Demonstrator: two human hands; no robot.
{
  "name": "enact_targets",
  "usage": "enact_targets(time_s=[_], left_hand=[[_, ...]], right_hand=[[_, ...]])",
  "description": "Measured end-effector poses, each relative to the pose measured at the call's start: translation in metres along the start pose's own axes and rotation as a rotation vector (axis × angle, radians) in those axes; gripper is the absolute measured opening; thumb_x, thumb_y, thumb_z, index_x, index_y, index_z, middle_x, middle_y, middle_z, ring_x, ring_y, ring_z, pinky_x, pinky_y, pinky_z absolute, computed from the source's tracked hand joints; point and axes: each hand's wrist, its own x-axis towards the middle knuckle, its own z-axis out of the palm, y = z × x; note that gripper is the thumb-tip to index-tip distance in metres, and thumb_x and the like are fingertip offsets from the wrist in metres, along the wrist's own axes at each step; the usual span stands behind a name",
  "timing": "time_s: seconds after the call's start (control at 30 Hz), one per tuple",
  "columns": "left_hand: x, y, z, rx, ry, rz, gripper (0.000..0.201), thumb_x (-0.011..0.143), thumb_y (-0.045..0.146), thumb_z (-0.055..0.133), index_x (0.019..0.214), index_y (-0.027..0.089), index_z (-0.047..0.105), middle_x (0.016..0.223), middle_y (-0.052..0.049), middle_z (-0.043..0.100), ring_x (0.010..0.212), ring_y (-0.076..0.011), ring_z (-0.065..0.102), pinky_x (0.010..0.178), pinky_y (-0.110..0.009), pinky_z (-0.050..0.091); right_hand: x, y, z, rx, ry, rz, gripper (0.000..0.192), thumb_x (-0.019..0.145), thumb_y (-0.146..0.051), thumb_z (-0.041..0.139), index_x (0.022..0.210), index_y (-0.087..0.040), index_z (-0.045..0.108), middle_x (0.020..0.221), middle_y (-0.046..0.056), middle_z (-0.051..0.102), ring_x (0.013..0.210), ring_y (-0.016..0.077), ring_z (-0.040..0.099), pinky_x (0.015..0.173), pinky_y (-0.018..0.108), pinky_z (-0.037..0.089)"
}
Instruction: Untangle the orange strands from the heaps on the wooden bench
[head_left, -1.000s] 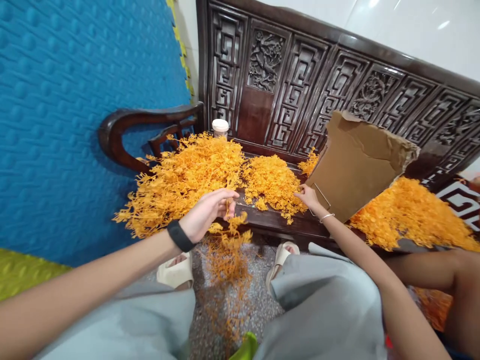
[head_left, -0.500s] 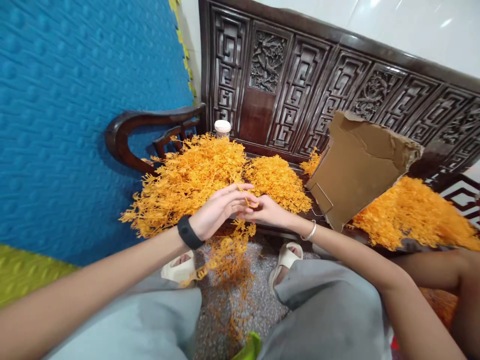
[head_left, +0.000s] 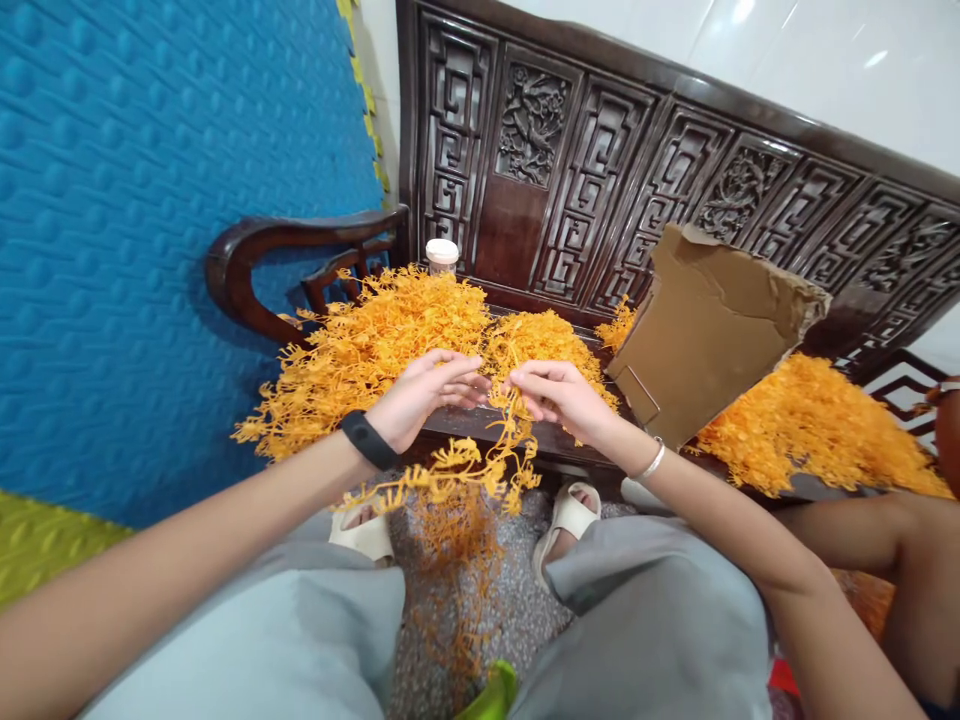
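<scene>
My left hand (head_left: 424,398), with a black band at the wrist, and my right hand (head_left: 559,398), with a thin bracelet, meet over the front edge of a dark carved wooden bench (head_left: 555,440). Both pinch the top of an orange plastic sprig (head_left: 480,465) that hangs down between my knees. Behind my left hand lies a large pile of the same orange sprigs (head_left: 367,350). A smaller orange pile (head_left: 547,345) sits just behind my right hand.
A torn cardboard piece (head_left: 705,330) leans on the bench at the right, with another orange heap (head_left: 810,430) beyond it. A small white-lidded cup (head_left: 442,256) stands at the bench back. Blue foam mat (head_left: 150,220) covers the left wall. Another person's leg (head_left: 900,560) is at right.
My right hand left the small pile by the cardboard and came to my left hand. Both hands then lifted slightly, and the sprig now hangs spread between them.
</scene>
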Motion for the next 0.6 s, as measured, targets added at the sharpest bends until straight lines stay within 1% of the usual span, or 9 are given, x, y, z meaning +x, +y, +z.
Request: enact_targets(time_s=[0.1,0.17,0.23,0.3,0.37,0.43,0.47,0.53,0.6], left_hand=[[0.004,-0.005,0.001,0.029,-0.094,0.029,0.015,0.071,0.028,0.063,0.078,0.015,0.060,0.082,-0.005,0.068,0.076,-0.0129,0.062,0.078,-0.028,0.044],[0.006,-0.007,0.001,0.042,-0.173,0.070,0.016,0.073,0.027,0.061,0.083,0.015,0.064,0.088,-0.006,0.068,0.085,-0.0141,0.061,0.085,-0.030,0.041],[0.006,-0.007,0.001,0.067,-0.233,0.105,0.019,0.075,0.027,0.060,0.088,0.016,0.066,0.093,-0.006,0.069,0.091,-0.0159,0.060,0.090,-0.031,0.038],[0.005,-0.007,0.002,0.104,-0.275,0.125,0.022,0.076,0.027,0.059,0.093,0.017,0.066,0.098,-0.007,0.068,0.098,-0.0170,0.058,0.093,-0.032,0.035],[0.003,-0.006,0.003,0.138,-0.306,0.136,0.024,0.077,0.027,0.058,0.097,0.018,0.066,0.103,-0.006,0.067,0.102,-0.0169,0.056,0.095,-0.032,0.033],[0.001,-0.006,0.004,0.165,-0.323,0.142,0.025,0.077,0.028,0.059,0.099,0.020,0.065,0.103,-0.005,0.067,0.102,-0.0162,0.056,0.095,-0.032,0.033],[0.001,-0.006,0.004,0.177,-0.329,0.140,0.025,0.076,0.028,0.060,0.100,0.021,0.065,0.102,-0.004,0.067,0.100,-0.0162,0.056,0.095,-0.032,0.034],[0.001,-0.005,0.004,0.193,-0.322,0.138,0.026,0.074,0.029,0.062,0.098,0.021,0.065,0.098,-0.004,0.068,0.096,-0.0166,0.058,0.092,-0.033,0.036],[0.001,-0.004,0.003,0.200,-0.299,0.141,0.025,0.072,0.030,0.064,0.094,0.020,0.066,0.095,-0.004,0.067,0.092,-0.0169,0.058,0.089,-0.033,0.038]], right_hand=[[-0.002,-0.001,-0.003,0.097,-0.084,-0.025,0.028,0.080,-0.043,0.053,0.077,-0.015,0.056,0.049,-0.005,0.047,0.041,0.0037,0.037,0.039,0.017,0.025],[-0.003,-0.002,-0.005,0.120,-0.135,-0.074,0.029,0.080,-0.044,0.054,0.074,-0.016,0.054,0.057,-0.002,0.051,0.050,0.0057,0.045,0.046,0.018,0.034],[-0.003,-0.003,-0.007,0.090,-0.167,-0.125,0.029,0.079,-0.042,0.055,0.071,-0.015,0.055,0.063,0.000,0.053,0.057,0.0072,0.048,0.052,0.020,0.038],[-0.003,-0.004,-0.010,0.024,-0.155,-0.149,0.029,0.077,-0.041,0.057,0.065,-0.014,0.056,0.061,0.000,0.053,0.056,0.0075,0.046,0.052,0.020,0.037],[-0.003,-0.004,-0.012,-0.049,-0.097,-0.147,0.032,0.075,-0.042,0.058,0.058,-0.014,0.054,0.056,-0.001,0.051,0.052,0.0066,0.042,0.049,0.020,0.033],[-0.003,-0.005,-0.012,-0.111,-0.068,-0.142,0.036,0.077,-0.043,0.056,0.055,-0.014,0.053,0.053,-0.002,0.049,0.048,0.0054,0.039,0.047,0.020,0.030],[-0.004,-0.006,-0.012,-0.136,-0.076,-0.138,0.036,0.079,-0.043,0.053,0.058,-0.014,0.054,0.053,-0.002,0.048,0.048,0.0049,0.038,0.046,0.020,0.029],[-0.006,-0.008,-0.009,-0.173,-0.118,-0.141,0.032,0.082,-0.043,0.049,0.068,-0.015,0.057,0.057,-0.003,0.048,0.048,0.0042,0.038,0.045,0.020,0.027],[-0.008,-0.012,-0.005,-0.187,-0.142,-0.165,0.025,0.083,-0.041,0.050,0.080,-0.017,0.056,0.064,-0.003,0.048,0.050,0.0038,0.038,0.045,0.019,0.027]])
